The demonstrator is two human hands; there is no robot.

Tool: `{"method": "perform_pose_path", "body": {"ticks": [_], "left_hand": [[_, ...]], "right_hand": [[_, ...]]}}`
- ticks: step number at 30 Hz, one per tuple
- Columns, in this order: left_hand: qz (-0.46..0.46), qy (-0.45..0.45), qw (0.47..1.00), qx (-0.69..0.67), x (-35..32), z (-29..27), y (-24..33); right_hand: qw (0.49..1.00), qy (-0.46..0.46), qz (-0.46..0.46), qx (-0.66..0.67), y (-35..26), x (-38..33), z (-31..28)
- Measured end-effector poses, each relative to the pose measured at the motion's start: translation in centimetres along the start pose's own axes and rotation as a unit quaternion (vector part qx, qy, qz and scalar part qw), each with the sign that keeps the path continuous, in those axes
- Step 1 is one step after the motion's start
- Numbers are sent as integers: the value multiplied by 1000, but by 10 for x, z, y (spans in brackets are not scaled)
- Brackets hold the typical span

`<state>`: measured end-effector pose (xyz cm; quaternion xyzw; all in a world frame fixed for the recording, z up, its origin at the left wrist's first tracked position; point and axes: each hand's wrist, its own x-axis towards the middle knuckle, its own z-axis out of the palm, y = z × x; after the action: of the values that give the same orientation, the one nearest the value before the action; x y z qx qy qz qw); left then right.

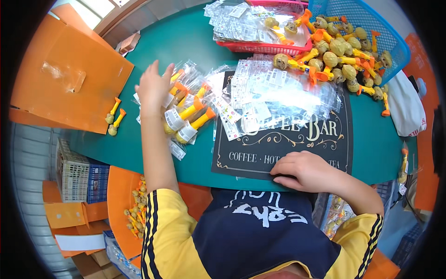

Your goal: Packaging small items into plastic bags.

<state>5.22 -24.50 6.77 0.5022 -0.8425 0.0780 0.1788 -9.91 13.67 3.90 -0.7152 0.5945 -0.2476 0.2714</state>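
Note:
My left hand [155, 88] is over the left edge of a pile of bagged toys, its fingers spread and nothing seen in them. Each bagged toy [189, 110] has a yellow stem, an orange flared end and a round gold head, inside a clear packet with a white label. My right hand [304, 172] lies palm down at the front edge of the black printed mat [283, 158], fingers stretched out and no object visible in it. Between the hands and farther back, a heap of flat clear bags with printed cards [278, 95] covers part of the mat.
A blue basket [392, 35] spills loose toys [337, 56] at the back right. Beside it stands a red basket [265, 48] of packets. An orange box [69, 74] stands on the green table [186, 35] at left, near two loose toys [116, 122]. Below is an orange bin [121, 204].

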Motion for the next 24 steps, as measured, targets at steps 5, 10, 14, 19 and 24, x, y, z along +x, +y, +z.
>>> {"method": "perform_pose_path", "body": {"ticks": [5,10,14,19,24], "left_hand": [[196,-114,940,-255,-50,-79,9],[306,-66,947,-76,-109,-56,29],[257,-51,963,-65,-124,-22,23],[229,-33,970,-75,-114,-8,21],[215,-47,974,-55,-107,-8,29]], "right_hand": [[999,39,13,27,5,-3,3],[994,89,44,54,10,-14,7],[990,116,58,56,8,-18,10],[985,147,70,59,6,-26,18],[975,191,85,73,4,-30,23]]}}
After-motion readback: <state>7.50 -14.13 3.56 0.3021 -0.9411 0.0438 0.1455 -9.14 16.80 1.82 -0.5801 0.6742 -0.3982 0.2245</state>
